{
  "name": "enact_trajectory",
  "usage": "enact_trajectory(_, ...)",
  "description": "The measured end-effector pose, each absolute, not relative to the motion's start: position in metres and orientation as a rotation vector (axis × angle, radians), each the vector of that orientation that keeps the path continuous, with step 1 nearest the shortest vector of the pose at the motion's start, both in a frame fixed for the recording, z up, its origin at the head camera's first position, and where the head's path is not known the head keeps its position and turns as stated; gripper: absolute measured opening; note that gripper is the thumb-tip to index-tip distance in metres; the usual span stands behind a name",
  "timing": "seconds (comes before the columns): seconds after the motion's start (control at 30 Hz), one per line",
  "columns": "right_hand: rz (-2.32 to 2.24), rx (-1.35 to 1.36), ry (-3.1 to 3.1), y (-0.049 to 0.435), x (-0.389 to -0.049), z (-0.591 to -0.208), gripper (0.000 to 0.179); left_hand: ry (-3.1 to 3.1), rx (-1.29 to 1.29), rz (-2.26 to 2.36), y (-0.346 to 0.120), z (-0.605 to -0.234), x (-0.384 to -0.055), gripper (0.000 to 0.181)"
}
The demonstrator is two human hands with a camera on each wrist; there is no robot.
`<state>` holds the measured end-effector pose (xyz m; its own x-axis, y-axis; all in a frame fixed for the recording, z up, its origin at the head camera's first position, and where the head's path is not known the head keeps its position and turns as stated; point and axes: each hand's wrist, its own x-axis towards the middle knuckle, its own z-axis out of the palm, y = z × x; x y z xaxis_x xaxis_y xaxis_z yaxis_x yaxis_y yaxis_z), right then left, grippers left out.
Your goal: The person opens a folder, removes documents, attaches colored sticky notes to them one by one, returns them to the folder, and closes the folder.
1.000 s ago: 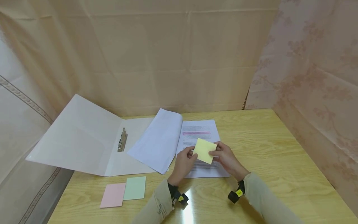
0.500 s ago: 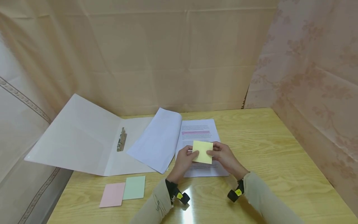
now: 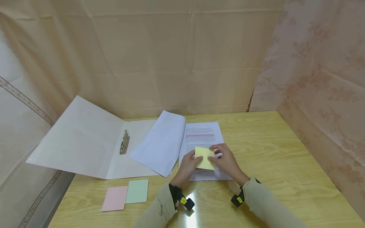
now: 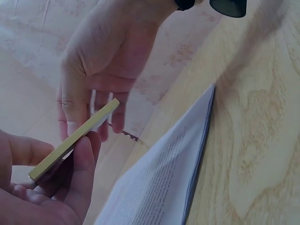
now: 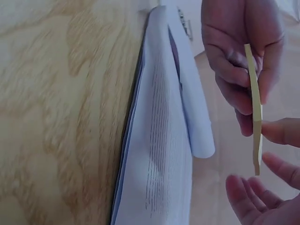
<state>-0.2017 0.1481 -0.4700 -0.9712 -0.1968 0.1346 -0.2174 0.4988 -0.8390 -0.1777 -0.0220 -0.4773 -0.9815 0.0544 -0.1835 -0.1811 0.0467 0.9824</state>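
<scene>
Above the printed pages, my left hand (image 3: 186,168) grips a pad of yellow sticky notes (image 3: 203,163), thumb on its near face and fingers behind. The right wrist view gives the pad (image 5: 256,112) almost edge-on, its outer end slightly bent. My right hand (image 3: 226,160) is at the pad's right side, with the thumb on the face and the index finger by the upper right corner; its other fingers are curved and apart from the pad. Beneath lies the stack of printed sheets (image 3: 199,129), a pink highlighted line near its top.
An open white folder (image 3: 82,142) with a metal clip (image 3: 124,143) stands at the left. A turned-over sheet (image 3: 162,142) curls from the stack across it. Pink (image 3: 115,198) and green sticky note pads (image 3: 137,191) lie on the wooden table (image 3: 271,152) at front left.
The yellow pad has turned from tilted to nearly square and moved slightly left and nearer. My right thumb has slid inward across its face, and the index finger has come round to the upper corner.
</scene>
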Motion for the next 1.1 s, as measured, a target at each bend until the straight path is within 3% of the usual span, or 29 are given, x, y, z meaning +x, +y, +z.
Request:
enact_trajectory(0.2, 1.235, 0.659, -2.681, 0.147, -0.196, -0.469, 0.029, 2.14, -0.129, 2.055, -0.021, -0.478, -0.176, 0.043)
enact_trajectory(0.47, 1.065, 0.905, -2.739, 0.146, -0.191, -0.472, 0.053, 2.141, -0.132, 2.033, -0.023, -0.48, -0.177, 0.041)
enact_trajectory(0.67, 1.043, 0.924, -2.734, 0.146, -0.188, -0.472, 0.057, 2.12, -0.17, 2.006, -0.023, -0.48, -0.177, 0.038)
enact_trajectory(1.1, 1.144, 0.886, -2.764, 0.148, -0.189, -0.475, 0.047, 2.104, -0.21, 2.007, -0.026, -0.481, -0.179, 0.048)
